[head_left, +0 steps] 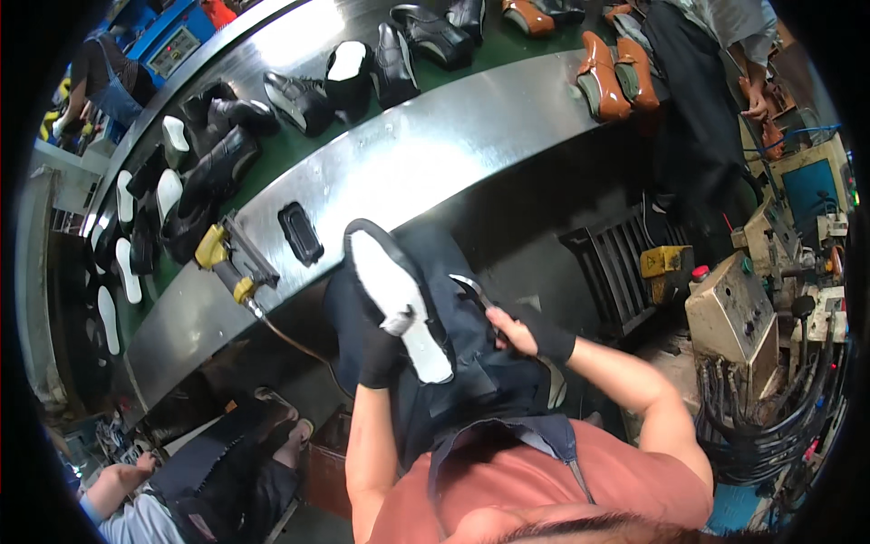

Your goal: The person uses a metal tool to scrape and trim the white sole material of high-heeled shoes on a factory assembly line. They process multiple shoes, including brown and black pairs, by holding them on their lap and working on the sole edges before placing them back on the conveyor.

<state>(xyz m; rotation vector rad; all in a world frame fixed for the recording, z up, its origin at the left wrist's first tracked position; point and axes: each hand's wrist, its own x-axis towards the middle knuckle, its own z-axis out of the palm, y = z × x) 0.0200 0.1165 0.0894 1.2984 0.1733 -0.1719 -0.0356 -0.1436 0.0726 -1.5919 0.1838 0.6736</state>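
Over my lap, my left hand (384, 352), in a dark glove, grips a black shoe (390, 258) with its long white bottom turned up. A pale fingertip or finger cover lies across the shoe's narrow middle; the other fingers are hidden beneath it. To the right, my right hand (524, 332), also in a dark glove with bare fingertips, is closed around a hand tool with a curved, pointed silver head (466, 285). The tool's tip points up and left, beside the shoe but apart from it. Its handle is mostly covered by my fingers.
A yellow air-powered stapler or nailer (216, 249) with a hose and a black tray (300, 233) rest on the metal ledge (399, 150). Black shoes (394, 68) and tan shoes (603, 77) line the green belt. A control box (732, 304) stands right. Co-workers are nearby.
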